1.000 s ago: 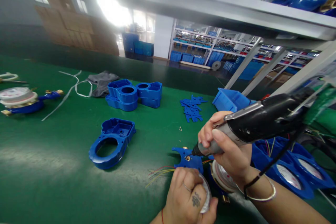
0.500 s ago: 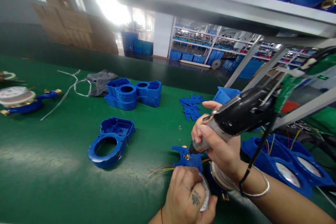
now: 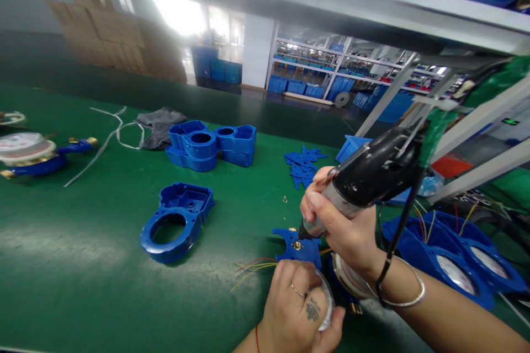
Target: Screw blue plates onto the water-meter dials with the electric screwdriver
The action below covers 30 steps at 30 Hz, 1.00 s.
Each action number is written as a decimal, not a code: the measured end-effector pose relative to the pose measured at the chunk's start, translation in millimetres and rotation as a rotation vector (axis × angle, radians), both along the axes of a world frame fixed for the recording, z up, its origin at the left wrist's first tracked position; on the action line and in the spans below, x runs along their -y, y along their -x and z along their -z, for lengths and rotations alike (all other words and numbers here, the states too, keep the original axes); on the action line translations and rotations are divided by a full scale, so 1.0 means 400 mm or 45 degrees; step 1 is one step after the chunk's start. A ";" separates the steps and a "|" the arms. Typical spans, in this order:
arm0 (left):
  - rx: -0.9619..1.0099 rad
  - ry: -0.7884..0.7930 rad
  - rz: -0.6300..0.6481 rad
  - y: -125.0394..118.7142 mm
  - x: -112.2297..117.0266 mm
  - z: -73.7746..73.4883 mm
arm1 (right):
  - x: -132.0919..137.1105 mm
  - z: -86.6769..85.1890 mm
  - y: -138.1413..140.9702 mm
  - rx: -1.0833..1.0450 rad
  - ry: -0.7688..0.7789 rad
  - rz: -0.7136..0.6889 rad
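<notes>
Steeper now, the electric screwdriver (image 3: 372, 176), gripped in right fingers (image 3: 327, 212), tips onto the blue plate (image 3: 300, 248); left hand (image 3: 296, 311) clasps the meter just below.

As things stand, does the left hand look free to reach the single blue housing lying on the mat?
Probably not at once: the left hand is clamped on the round meter face. The green mat between it and the blue housing is bare, with only loose wires near.

Green counter (image 3: 83, 265). On it: blue ring-shaped housing (image 3: 176, 220), stacked blue housings (image 3: 211, 146), grey cloth (image 3: 159, 124), white cord (image 3: 107, 140), water meter (image 3: 31, 151) far left, flat blue plates (image 3: 304, 165), blue bin (image 3: 351, 149).
</notes>
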<state>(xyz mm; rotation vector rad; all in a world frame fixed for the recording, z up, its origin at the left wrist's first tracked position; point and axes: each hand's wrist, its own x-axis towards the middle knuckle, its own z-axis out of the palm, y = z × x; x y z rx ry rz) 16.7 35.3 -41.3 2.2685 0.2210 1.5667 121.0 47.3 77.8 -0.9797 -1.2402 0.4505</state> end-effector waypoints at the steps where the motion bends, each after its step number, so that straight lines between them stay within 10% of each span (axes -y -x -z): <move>1: 0.000 0.005 0.002 0.000 0.000 0.000 | 0.001 0.003 -0.002 -0.003 0.000 -0.005; 30: 0.040 -0.008 0.005 -0.004 -0.004 -0.008 | 0.020 0.022 -0.021 0.079 -0.008 -0.179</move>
